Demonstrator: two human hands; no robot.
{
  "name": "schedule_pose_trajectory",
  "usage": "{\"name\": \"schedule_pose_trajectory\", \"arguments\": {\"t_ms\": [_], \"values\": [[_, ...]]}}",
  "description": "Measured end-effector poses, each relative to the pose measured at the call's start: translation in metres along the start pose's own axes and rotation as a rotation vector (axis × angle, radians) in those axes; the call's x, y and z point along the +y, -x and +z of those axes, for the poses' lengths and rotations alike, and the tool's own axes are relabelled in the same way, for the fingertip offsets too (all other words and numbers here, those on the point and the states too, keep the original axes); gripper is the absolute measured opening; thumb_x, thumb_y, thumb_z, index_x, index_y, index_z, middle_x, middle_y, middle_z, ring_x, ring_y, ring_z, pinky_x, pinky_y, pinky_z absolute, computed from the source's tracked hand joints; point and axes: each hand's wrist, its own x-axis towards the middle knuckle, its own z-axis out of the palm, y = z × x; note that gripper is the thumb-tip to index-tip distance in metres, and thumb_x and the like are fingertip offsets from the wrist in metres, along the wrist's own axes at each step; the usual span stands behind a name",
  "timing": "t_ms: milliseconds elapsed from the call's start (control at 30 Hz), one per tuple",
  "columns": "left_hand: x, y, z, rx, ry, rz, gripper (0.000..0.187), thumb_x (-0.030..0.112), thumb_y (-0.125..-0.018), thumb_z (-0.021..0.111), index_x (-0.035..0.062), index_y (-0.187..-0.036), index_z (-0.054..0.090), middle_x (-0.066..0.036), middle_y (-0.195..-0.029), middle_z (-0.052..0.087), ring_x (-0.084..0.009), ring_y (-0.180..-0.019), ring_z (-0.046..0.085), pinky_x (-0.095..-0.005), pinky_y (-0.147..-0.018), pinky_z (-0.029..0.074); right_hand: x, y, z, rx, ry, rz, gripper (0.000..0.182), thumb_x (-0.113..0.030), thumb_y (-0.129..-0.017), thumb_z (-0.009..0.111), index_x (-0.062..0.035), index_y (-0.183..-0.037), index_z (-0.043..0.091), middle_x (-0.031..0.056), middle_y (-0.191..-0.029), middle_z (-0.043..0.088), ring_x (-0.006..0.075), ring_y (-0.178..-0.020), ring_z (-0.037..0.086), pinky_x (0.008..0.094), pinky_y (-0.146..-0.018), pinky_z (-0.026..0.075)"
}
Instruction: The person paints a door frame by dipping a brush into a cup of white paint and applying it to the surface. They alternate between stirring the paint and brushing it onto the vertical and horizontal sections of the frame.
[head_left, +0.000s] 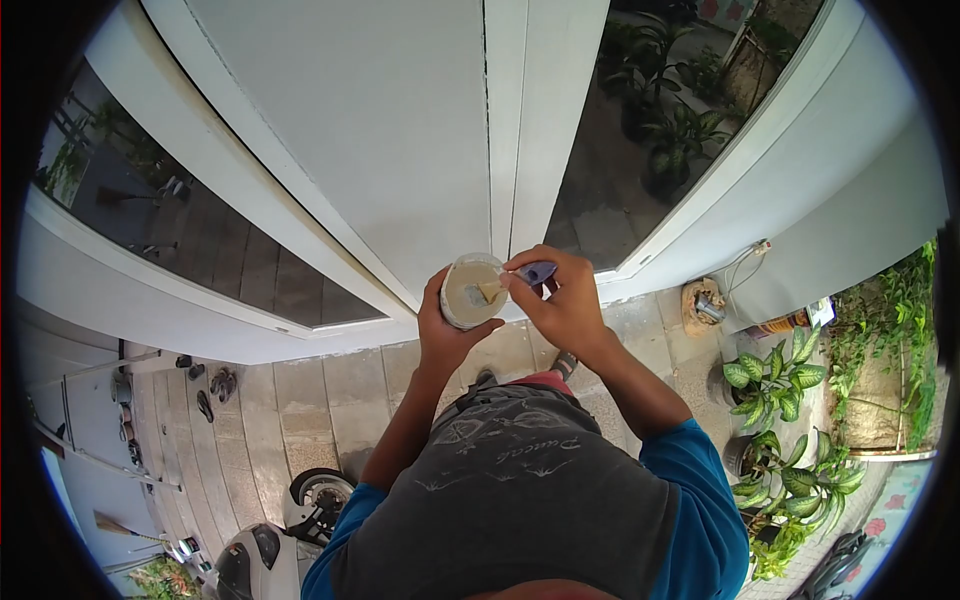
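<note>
My left hand [443, 325] is wrapped round a small round tub [467, 262], its thumb along the near side. Inside the tub I see a greyish-beige coating on the walls and a paler patch at the bottom. A paintbrush [537, 271] with a purple handle is gripped between the fingers of my right hand [567, 297]. Its pale bristle end reaches into the tub. Both hands are close together in front of my chest, before a white door [370, 130].
Glass panels [640, 140] flank the door. To the right are potted plants [775, 375] and a sack [703, 308] on the tiled floor [320, 410]. A motorbike [265, 560] stands behind me at left, with sandals [222, 383] by the wall.
</note>
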Motion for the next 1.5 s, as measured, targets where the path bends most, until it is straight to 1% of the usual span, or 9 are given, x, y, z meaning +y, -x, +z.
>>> {"name": "schedule_pose_trajectory", "arguments": {"t_ms": [33, 67, 167, 267, 600, 767, 1200, 1367, 1500], "values": [[-0.001, 0.0, 0.0, -0.001, 0.012, -0.005, 0.099, 0.014, -0.061, 0.1, 0.0033, -0.142, 0.045, -0.013, -0.129, 0.062, -0.0235, -0.12, 0.062, -0.0385, -0.102, 0.051, 0.002, -0.001, -0.002, 0.021, -0.017, 0.005, 0.012, -0.008, -0.088, 0.077, 0.0002, -0.096, 0.073, 0.0036, -0.076, 0.07, 0.006, -0.065, 0.056, 0.024, -0.055, 0.041], [-0.001, 0.0, 0.001, -0.002, 0.025, -0.011, 0.099, 0.014, -0.061, 0.1, 0.0034, -0.142, 0.045, -0.013, -0.129, 0.062, -0.0235, -0.12, 0.062, -0.0385, -0.102, 0.051, 0.004, -0.001, -0.004, -0.011, 0.004, -0.024, 0.015, -0.01, -0.087, 0.077, 0.0007, -0.097, 0.072, 0.0111, -0.079, 0.072, 0.0153, -0.059, 0.063, 0.028, -0.055, 0.049], [0.001, -0.001, 0.002, -0.017, 0.015, -0.031, 0.099, 0.014, -0.061, 0.101, 0.0036, -0.142, 0.046, -0.012, -0.129, 0.062, -0.0237, -0.12, 0.062, -0.0387, -0.102, 0.052, 0.007, 0.003, 0.001, 0.002, 0.087, -0.176, 0.015, -0.01, -0.087, 0.078, -0.0005, -0.097, 0.072, 0.0103, -0.081, 0.072, 0.0171, -0.061, 0.064, 0.0281, -0.056, 0.05], [0.004, -0.002, 0.005, -0.004, 0.038, -0.031, 0.098, 0.014, -0.061, 0.1, 0.0037, -0.142, 0.046, -0.012, -0.129, 0.063, -0.0238, -0.12, 0.063, -0.0388, -0.102, 0.052, 0.003, 0.006, 0.003, -0.042, 0.045, -0.07, 0.014, -0.011, -0.087, 0.078, -0.002, -0.096, 0.072, 0.01, -0.084, 0.071, 0.019, -0.063, 0.065, 0.0293, -0.057, 0.051], [0.003, -0.004, 0.004, -0.001, 0.004, 0.004, 0.098, 0.013, -0.061, 0.1, 0.0034, -0.142, 0.046, -0.012, -0.128, 0.063, -0.0238, -0.119, 0.063, -0.0389, -0.101, 0.052, 0.01, 0.005, 0.004, 0.017, 0.069, -0.14, 0.012, -0.009, -0.088, 0.077, -0.0011, -0.095, 0.072, 0.0091, -0.082, 0.07, 0.0157, -0.062, 0.063, 0.0284, -0.056, 0.049], [-0.006, -0.004, 0.005, 0.023, 0.068, -0.003, 0.099, 0.012, -0.06, 0.1, 0.0032, -0.142, 0.046, -0.013, -0.128, 0.063, -0.0238, -0.12, 0.062, -0.0386, -0.102, 0.051, 0.026, 0.003, 0.0, 0.122, -0.185, 0.077, 0.012, -0.01, -0.091, 0.076, -0.0007, -0.097, 0.073, 0.0009, -0.075, 0.068, 0.0039, -0.06, 0.052, 0.0223, -0.052, 0.038], [-0.028, -0.006, 0.021, 0.007, 0.005, -0.038, 0.1, 0.009, -0.062, 0.097, 0.0013, -0.145, 0.042, -0.013, -0.132, 0.061, -0.0228, -0.121, 0.061, -0.0378, -0.103, 0.051, 0.092, 0.012, -0.028, 0.343, -1.012, 0.608, 0.014, -0.017, -0.098, 0.066, -0.0053, -0.107, 0.067, 0.0081, -0.085, 0.072, 0.011, -0.064, 0.055, 0.0266, -0.061, 0.043], [-0.039, -0.002, 0.027, 0.01, 0.112, -0.041, 0.099, 0.016, -0.061, 0.1, 0.0018, -0.143, 0.045, -0.013, -0.129, 0.064, -0.0231, -0.119, 0.063, -0.0376, -0.102, 0.051, 0.084, -0.005, -0.064, 0.351, -1.056, 0.378, 0.024, -0.022, -0.101, 0.066, -0.0037, -0.117, 0.065, 0.0101, -0.09, 0.072, 0.0135, -0.072, 0.063, 0.0274, -0.068, 0.049], [-0.042, 0.001, 0.023, 0.008, 0.116, -0.059, 0.1, 0.015, -0.061, 0.1, 0.0017, -0.143, 0.045, -0.013, -0.129, 0.063, -0.0236, -0.119, 0.063, -0.0376, -0.102, 0.051, 0.048, -0.035, -0.096, 0.415, -0.269, -0.259, 0.018, -0.002, -0.094, 0.072, 0.002, -0.112, 0.071, 0.0085, -0.091, 0.069, 0.0155, -0.078, 0.066, 0.0279, -0.068, 0.052]]}}
